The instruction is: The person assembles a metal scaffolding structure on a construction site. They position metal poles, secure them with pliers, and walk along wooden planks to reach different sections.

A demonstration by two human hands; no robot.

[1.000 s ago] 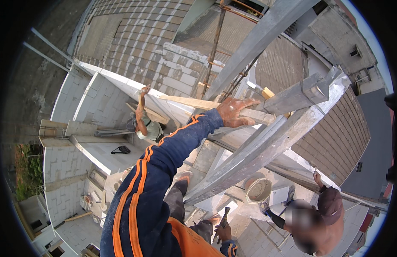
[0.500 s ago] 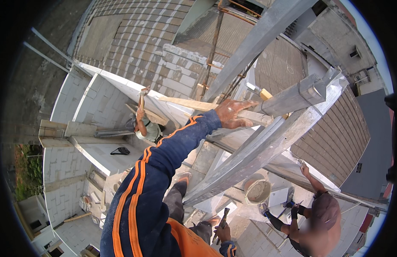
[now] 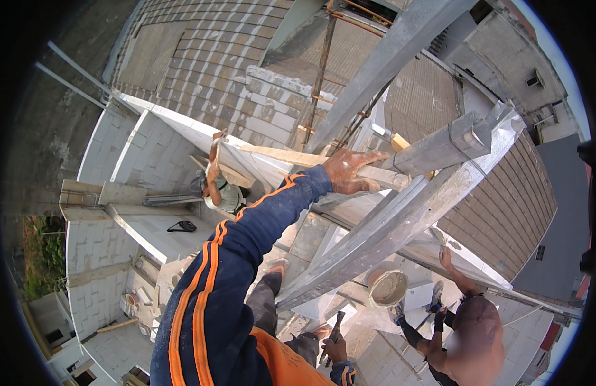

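Wood strip (image 3: 285,153) just above the frame's centre, long axis sloping gently down to the right, our left hand (image 3: 353,171) across it, thumb and forefinger spread, our right hand (image 3: 335,350) at lower centre, fingers curled round an upward-pointing dark tool (image 3: 337,327).

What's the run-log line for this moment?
left hand: laid over wooden strip | right hand: holding dark tool | nearby: metal beam, co-worker lower right

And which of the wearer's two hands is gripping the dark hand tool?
The right hand, low in the view beside the orange shirt, has the dark hand tool. The left hand, farther up, lies over a wooden batten instead.
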